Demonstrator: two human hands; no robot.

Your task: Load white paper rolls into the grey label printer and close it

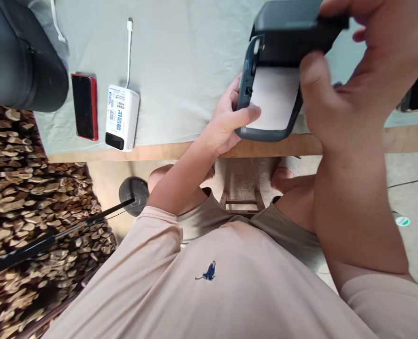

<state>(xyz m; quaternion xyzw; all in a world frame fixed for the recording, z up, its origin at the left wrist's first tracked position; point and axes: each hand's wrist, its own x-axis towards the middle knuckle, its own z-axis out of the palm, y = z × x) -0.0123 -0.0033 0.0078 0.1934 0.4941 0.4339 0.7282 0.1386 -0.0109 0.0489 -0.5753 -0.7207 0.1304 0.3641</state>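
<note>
I saw printer [273,101] between both hands | left hand [226,120] gripped its near-left corner | right hand [357,70] clasped its raised lid [290,23] above.

red-cased phone [85,106] just beside white power bank [121,117] | white cable [128,52] on grey tablecloth [180,56] | black stand base [134,189] on floor

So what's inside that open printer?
White paper fills the open bay of the printer, under the raised lid. The right hand, gripping the lid, covers the paper's right edge; the left hand holds the printer's near corner. Anything beneath the paper is hidden.
</note>
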